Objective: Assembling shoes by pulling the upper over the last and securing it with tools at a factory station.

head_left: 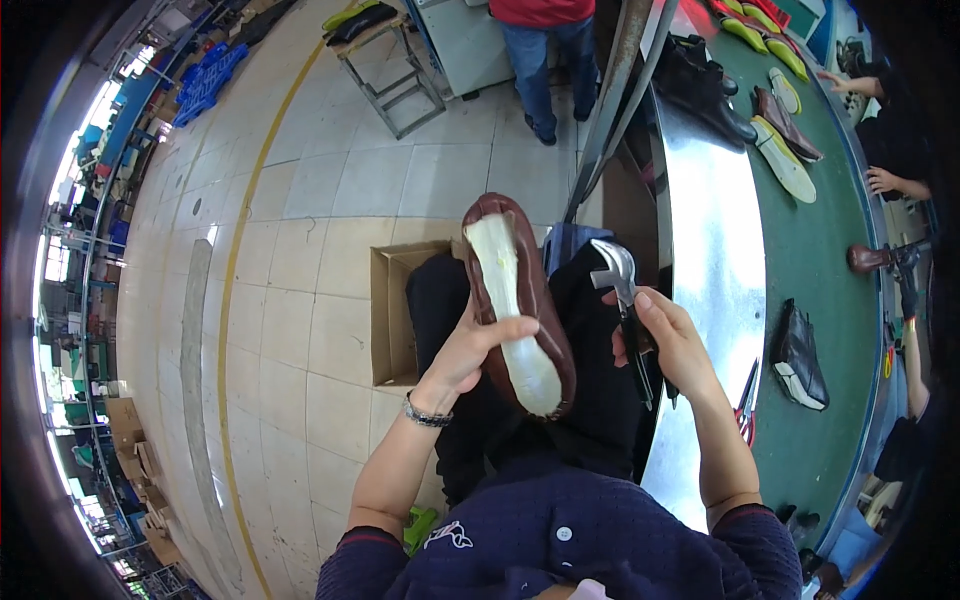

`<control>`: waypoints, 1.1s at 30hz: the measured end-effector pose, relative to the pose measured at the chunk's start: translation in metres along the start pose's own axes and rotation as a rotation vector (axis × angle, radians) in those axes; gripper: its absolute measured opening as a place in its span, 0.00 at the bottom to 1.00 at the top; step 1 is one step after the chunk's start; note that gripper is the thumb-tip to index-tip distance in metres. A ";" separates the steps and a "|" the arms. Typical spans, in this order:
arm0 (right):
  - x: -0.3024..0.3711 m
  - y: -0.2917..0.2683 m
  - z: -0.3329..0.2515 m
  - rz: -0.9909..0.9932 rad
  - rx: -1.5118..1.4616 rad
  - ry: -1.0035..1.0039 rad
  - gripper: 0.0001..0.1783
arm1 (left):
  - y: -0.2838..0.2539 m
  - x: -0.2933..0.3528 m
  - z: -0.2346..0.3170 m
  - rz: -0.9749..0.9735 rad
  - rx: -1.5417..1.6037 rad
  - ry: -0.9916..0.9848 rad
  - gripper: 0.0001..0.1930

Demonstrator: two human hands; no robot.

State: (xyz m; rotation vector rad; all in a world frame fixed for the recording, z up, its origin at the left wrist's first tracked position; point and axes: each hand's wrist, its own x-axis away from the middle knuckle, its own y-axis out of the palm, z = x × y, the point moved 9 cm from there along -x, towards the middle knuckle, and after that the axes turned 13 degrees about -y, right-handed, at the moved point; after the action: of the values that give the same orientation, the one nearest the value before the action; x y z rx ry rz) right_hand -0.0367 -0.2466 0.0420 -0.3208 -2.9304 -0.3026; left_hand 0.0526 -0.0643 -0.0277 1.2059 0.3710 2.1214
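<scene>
A brown leather shoe upper (548,318) is held bottom up above my lap, its pale insole (500,262) facing me. My left hand (470,352) grips it round the middle, with the thumb lying across the insole. The leather edge is turned inward around the toe end, at the top. In my right hand (672,338) is a pair of lasting pincers (619,268), metal head up and dark handles pointing down. The pincers' head stands to the right of the shoe, apart from it. The fingers behind the handles are partly hidden.
A cardboard box (393,318) sits on the floor by my left leg. On the right, a metal ledge (705,250) borders a green conveyor (830,260) carrying a black shoe (800,356), other shoe parts and red-handled scissors (746,415). A stool (385,75) and another person (545,50) are ahead.
</scene>
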 end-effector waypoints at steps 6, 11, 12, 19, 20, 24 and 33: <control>0.022 0.013 0.031 -0.108 -0.160 0.051 0.13 | -0.004 0.008 -0.041 -0.036 -0.520 0.339 0.76; 0.043 0.042 0.063 -0.300 -0.220 0.193 0.15 | -0.013 -0.005 -0.080 -0.136 -0.571 0.381 0.80; 0.046 0.046 0.067 -0.338 -0.263 0.200 0.16 | -0.014 -0.003 -0.079 -0.146 -0.595 0.381 0.82; 0.055 0.064 0.072 -0.466 -0.128 0.310 0.23 | -0.012 0.001 -0.033 -0.208 -0.222 0.311 0.56; 0.057 0.066 0.073 -0.471 -0.128 0.315 0.23 | -0.005 0.003 -0.026 -0.158 -0.235 0.327 0.50; 0.058 0.066 0.075 -0.515 0.062 0.338 0.27 | 0.007 0.009 -0.021 0.003 -0.177 0.314 0.35; 0.059 0.075 0.051 -0.893 0.689 0.263 0.35 | 0.010 0.016 -0.044 0.067 -0.180 0.389 0.27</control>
State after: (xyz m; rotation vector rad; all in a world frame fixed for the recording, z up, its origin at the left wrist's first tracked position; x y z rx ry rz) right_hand -0.0843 -0.1526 0.0184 1.0316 -2.5077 0.5187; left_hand 0.0057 -0.0580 -0.0354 0.7102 0.3026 2.3908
